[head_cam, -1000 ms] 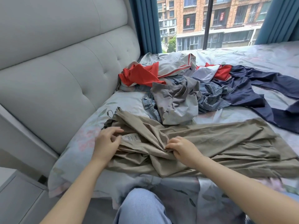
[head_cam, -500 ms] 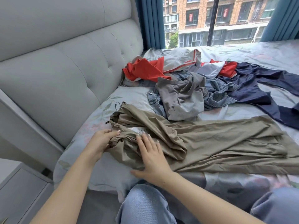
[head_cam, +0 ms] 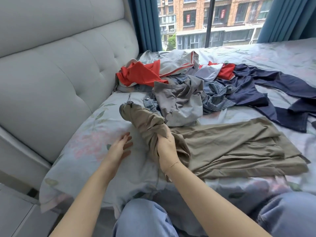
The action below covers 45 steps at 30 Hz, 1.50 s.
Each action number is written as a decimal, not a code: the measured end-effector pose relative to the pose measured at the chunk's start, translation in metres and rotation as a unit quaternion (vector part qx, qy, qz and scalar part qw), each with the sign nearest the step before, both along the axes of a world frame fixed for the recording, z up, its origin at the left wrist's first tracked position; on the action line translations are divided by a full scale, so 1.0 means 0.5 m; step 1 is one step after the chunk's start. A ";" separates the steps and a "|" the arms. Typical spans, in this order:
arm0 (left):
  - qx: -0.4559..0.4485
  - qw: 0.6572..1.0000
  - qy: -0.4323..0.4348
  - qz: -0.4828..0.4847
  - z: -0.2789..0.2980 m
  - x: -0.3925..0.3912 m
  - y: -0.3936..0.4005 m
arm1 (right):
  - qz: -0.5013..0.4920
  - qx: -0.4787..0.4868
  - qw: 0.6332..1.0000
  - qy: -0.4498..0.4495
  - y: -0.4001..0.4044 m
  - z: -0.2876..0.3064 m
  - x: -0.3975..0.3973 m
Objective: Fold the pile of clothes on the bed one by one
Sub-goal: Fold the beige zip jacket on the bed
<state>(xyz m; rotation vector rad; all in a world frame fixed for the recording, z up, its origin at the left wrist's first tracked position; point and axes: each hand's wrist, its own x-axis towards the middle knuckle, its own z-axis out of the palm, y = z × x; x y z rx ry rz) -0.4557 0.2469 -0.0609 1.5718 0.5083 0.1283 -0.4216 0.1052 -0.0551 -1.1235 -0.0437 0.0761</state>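
head view: right hand (head_cam: 165, 144), fingers curled round a bunched end of the khaki garment (head_cam: 230, 144), which lies on the bed (head_cam: 102, 134) at centre. left hand (head_cam: 120, 147), fingers spread, holding nothing, at nine o'clock of it. clothes pile (head_cam: 188, 86) at twelve o'clock.

You find no legible text anywhere. Two red banners (head_cam: 188, 18) hang in windows of the brick building (head_cam: 213, 19) outside; each carries pale marks, too small and blurred for you to read. The garments on the bed show no readable label, brand or number from this view.
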 end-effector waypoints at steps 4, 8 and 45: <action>0.096 0.983 -0.071 -0.137 -0.001 0.064 -0.152 | -0.058 0.172 0.978 0.100 -0.163 0.044 0.012; 0.255 0.926 -0.135 -0.242 -0.049 0.144 -0.320 | -0.139 0.219 0.959 0.112 -0.385 0.040 0.027; -0.279 0.937 0.170 -0.128 -0.074 -0.054 -0.520 | -0.252 0.130 0.903 0.323 -0.524 -0.138 -0.040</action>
